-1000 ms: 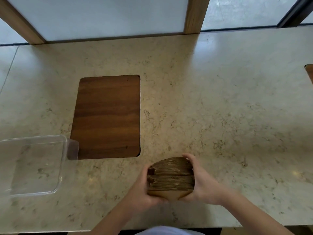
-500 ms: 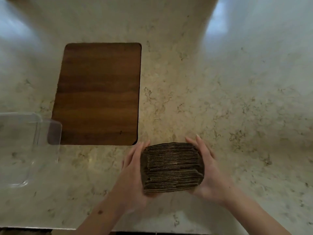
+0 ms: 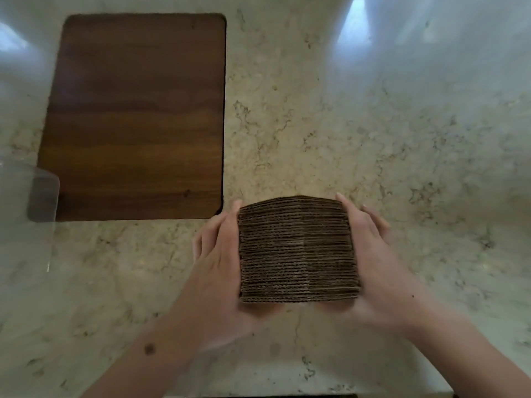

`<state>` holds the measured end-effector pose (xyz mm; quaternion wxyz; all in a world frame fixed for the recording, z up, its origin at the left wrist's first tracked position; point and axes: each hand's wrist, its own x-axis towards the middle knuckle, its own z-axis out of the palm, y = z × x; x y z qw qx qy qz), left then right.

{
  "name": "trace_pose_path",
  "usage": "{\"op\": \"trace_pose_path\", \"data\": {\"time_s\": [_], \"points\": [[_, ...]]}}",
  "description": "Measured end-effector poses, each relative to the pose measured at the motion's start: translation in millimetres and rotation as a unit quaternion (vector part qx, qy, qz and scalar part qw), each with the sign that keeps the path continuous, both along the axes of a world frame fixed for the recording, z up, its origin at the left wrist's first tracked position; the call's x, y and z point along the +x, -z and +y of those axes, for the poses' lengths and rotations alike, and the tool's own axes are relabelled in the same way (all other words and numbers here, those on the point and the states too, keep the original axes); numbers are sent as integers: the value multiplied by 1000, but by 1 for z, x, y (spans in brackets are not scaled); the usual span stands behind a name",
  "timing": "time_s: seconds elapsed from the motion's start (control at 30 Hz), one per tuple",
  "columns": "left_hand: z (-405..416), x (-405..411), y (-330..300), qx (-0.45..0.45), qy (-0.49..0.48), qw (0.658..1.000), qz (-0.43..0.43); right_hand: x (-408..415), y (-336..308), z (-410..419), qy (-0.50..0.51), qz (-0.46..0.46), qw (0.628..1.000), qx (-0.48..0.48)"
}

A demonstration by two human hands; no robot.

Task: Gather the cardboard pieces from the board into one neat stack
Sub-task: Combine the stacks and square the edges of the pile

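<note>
The stack of cardboard pieces (image 3: 298, 249) is between the two hands, just off the near right corner of the wooden board (image 3: 138, 116). The left hand (image 3: 221, 271) presses flat against the left side of the stack with fingers straight, and the right hand (image 3: 376, 254) presses the right side in the same way. Both hands are open and flat, and they squeeze the stack from two sides. The corrugated edges of the pieces face the camera. Whether the stack touches the marble counter (image 3: 402, 124) I cannot tell. A clear plastic container (image 3: 28, 202) stands at the left edge, its corner over the board's near left corner. Its inside is mostly out of view. The board's surface is bare.
</note>
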<state>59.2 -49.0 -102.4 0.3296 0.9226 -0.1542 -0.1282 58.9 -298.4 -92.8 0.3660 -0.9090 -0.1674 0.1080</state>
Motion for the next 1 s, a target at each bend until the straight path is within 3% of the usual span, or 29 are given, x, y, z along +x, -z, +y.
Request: {"op": "trace_pose_path", "data": {"time_s": [0.2,0.33,0.47,0.7,1.0], "points": [[-2,4,-10,-107,-3,994,-29,4,-2,-7,23,-2,999,36],[10,0,-3,-29,40,998,-29,0,2,-13,-38,20,998,-50],[11,1,2,8,31,999,-31,3,4,-13,-34,20,997,-73],[0,5,-3,-38,-4,999,-37,4,0,-7,9,-17,999,-32],[0,-2,0,62,21,997,-42,-6,7,-2,7,7,997,-73]]}}
